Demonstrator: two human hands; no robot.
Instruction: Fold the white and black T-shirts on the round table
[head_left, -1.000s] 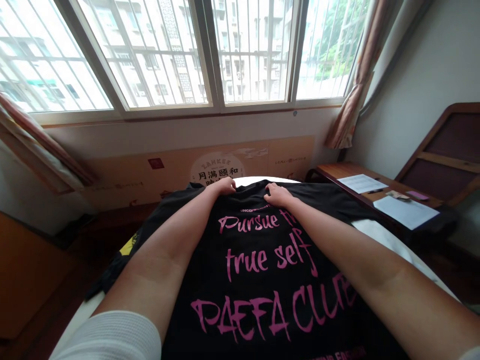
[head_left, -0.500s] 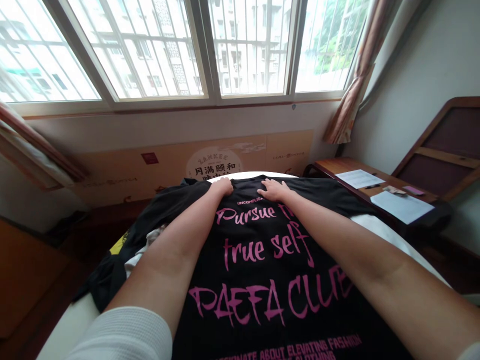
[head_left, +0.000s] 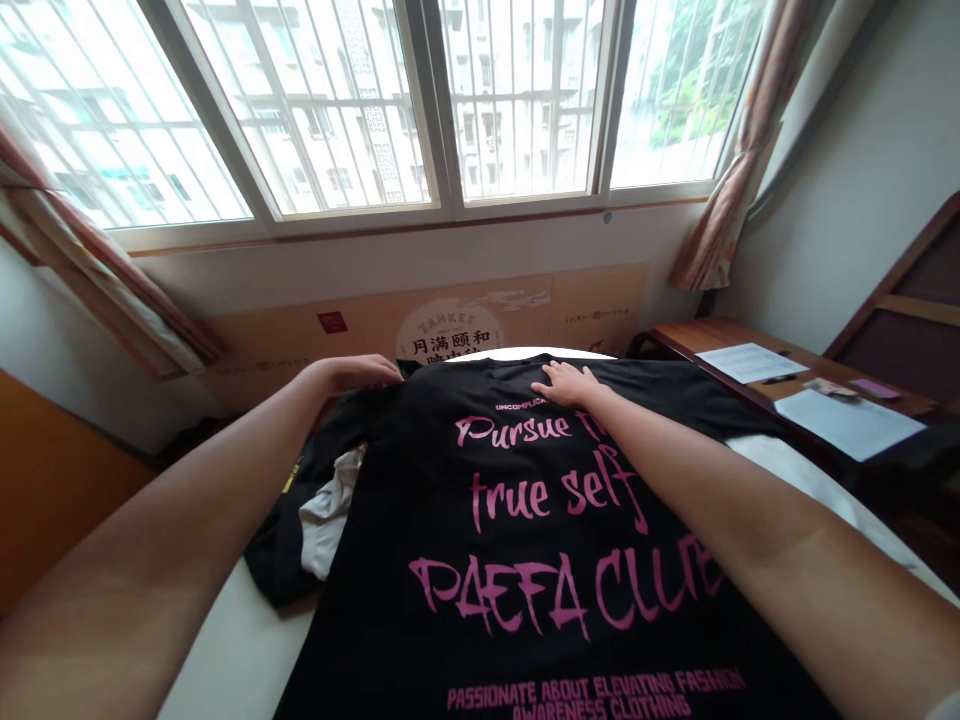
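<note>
A black T-shirt point(head_left: 525, 540) with pink lettering lies spread over a white table point(head_left: 232, 640), its collar at the far edge. My right hand point(head_left: 568, 384) rests flat on the shirt just below the collar, fingers apart. At the far left, my left hand point(head_left: 365, 372) is over dark cloth beside the shirt's left shoulder; its fingertips are partly hidden, so what they hold is unclear. Under and beside the shirt's left side lie more dark clothes point(head_left: 281, 550) and a light grey cloth point(head_left: 330, 515).
A wooden side table point(head_left: 675, 335) with paper sheets point(head_left: 847, 422) stands at the right, near a wooden chair point(head_left: 900, 270). Cardboard point(head_left: 525, 310) leans below the barred window. An orange-brown panel point(head_left: 52, 480) is at the left.
My left hand has moved left from beside the collar to the shirt's left shoulder. My right hand stays on the shirt. The view has shifted slightly left.
</note>
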